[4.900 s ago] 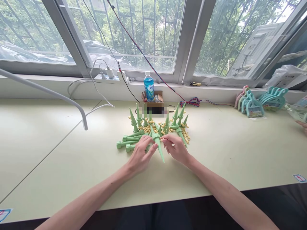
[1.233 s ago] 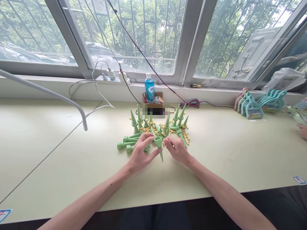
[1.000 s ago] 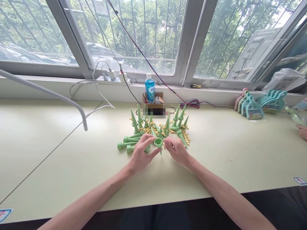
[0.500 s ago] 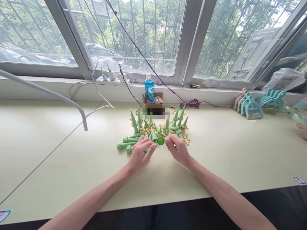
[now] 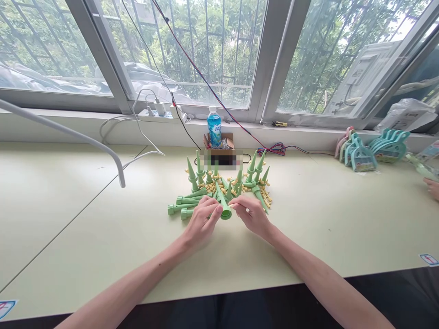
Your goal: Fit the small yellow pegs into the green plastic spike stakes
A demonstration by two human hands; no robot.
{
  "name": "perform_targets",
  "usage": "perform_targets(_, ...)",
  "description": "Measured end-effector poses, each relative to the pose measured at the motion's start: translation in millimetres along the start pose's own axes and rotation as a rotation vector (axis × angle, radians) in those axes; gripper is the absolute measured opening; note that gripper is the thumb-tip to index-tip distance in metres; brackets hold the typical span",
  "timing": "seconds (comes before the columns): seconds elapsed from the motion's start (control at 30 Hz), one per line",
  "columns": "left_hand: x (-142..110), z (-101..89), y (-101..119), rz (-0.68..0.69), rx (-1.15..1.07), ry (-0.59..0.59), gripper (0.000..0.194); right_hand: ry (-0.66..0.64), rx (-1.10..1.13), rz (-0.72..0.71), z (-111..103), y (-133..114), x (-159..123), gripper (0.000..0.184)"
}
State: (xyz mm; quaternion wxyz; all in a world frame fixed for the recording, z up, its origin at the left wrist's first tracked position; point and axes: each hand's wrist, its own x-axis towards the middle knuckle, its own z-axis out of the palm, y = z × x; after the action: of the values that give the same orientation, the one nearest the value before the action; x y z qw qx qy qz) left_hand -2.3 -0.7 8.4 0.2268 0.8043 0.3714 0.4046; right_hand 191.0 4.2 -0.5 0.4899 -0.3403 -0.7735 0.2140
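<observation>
My left hand (image 5: 204, 219) is closed round a green watering spike (image 5: 225, 211), thumb in front and fingers behind. The spike's open round end faces me and its point is directed away, toward the pile. My right hand (image 5: 252, 213) pinches a small yellow valve (image 5: 231, 205) at the spike's right side; the fingertips mostly cover it. Just beyond my hands, several green spikes stand point-up among loose yellow valves (image 5: 210, 188). To the left of my left hand, more green spikes (image 5: 181, 206) lie on their sides, partly hidden by my fingers.
Behind the pile, a bottle of blue liquid (image 5: 214, 128) stands by a small cardboard box (image 5: 228, 137). A coiled cable (image 5: 276, 148) lies to its right. Teal and pink plastic dustpan-like pieces (image 5: 360, 155) stand farther right. Another person's hand (image 5: 431, 187) shows at the right edge.
The spike in my left hand has turned over: earlier its point came toward me, then its open end faced up, and now that end faces me. My right hand has stayed close beside it.
</observation>
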Motion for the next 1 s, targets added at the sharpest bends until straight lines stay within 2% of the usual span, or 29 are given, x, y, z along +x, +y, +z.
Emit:
perform_targets(0.2, 0, -1.8, 5, -0.045, 0.039, -0.027, 0.035, 0.025, 0.035, 0.058, -1, 3, 0, 0.03)
perform_targets(0.33, 0, -2.2, 7, -0.043, 0.078, -0.01, 0.023, 0.013, 0.01, 0.095, -1, 5, 0, 0.035)
perform_targets(0.67, -3, 6.2, -2, 0.099, 0.049, 0.086, 0.043, -0.063, -0.05, 0.121, 0, 7, 0, 0.045)
perform_targets(1.0, -4, 9.8, -2, 0.16, 0.084, 0.104, 0.03, -0.092, -0.044, 0.184, 0, 6, 0, 0.047)
